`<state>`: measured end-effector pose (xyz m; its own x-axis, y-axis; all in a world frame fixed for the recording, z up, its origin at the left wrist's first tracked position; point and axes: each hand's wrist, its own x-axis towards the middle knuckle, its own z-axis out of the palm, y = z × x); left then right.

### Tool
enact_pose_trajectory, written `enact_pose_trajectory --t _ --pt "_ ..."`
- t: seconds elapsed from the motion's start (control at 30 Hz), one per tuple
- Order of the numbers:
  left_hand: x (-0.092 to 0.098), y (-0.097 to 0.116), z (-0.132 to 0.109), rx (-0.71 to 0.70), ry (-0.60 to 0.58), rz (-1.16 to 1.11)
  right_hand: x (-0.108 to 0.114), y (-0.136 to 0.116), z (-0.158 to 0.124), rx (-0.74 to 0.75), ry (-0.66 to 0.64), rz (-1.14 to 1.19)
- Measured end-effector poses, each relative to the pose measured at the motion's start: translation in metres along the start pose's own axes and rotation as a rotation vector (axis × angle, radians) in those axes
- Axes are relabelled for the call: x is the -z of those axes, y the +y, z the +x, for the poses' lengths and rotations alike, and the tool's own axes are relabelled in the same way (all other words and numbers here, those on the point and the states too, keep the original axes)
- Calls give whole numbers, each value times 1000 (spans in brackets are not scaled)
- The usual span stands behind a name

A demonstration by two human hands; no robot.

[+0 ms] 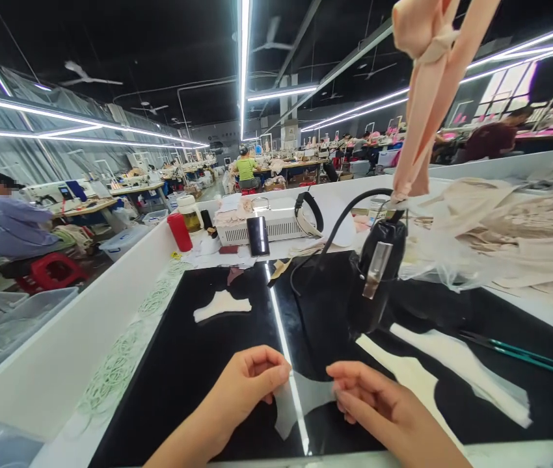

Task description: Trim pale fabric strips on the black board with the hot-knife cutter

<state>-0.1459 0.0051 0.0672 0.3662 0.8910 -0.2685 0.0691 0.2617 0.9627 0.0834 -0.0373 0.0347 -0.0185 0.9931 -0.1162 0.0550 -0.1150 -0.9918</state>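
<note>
A thin see-through fabric piece (311, 394) with curved edges stretches between my two hands, just over the glossy black board (159, 383). My left hand (252, 380) pinches its left edge between thumb and forefinger. At the right edge, the fingertips of my right hand (371, 396) are closed on the same piece. A cream cut piece (413, 374) lies partly behind my right hand. Farther right is a stack of white and sheer cut pieces (462, 367), with teal-handled tweezers (530, 356) alongside. A small white cut stack (222, 305) rests at the board's upper left.
A black corded tool (378, 273) hangs from peach fabric strips (423, 97) above the board. Behind stand a phone (257, 236), a red cup (179, 232) and a white vented box (281, 224). Beige fabric piles (515, 227) fill the right; pale green loops (120, 361) line the left.
</note>
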Motion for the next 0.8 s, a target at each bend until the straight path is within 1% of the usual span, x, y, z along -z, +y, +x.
enact_pose_trajectory --t 0.1,0.17,0.23,0.33,0.47,0.67,0.8 --pt "12 -3 -5 -10 20 56 -6 7 5 8 -51 -57" --pt "19 -6 -6 -5 31 86 -10 8 8 14 -105 -123" --pt "24 -9 -7 5 48 111 -16 7 9 23 -129 -162" --pt "31 -10 -8 12 78 136 -26 3 10 38 -93 -165" --pt "40 -12 -8 27 111 165 -36 1 10 54 -91 -183" --pt "48 -15 -5 43 144 209 -39 0 12 85 -164 -235" --pt "49 -13 -6 26 157 253 -41 -2 10 116 -126 -244"
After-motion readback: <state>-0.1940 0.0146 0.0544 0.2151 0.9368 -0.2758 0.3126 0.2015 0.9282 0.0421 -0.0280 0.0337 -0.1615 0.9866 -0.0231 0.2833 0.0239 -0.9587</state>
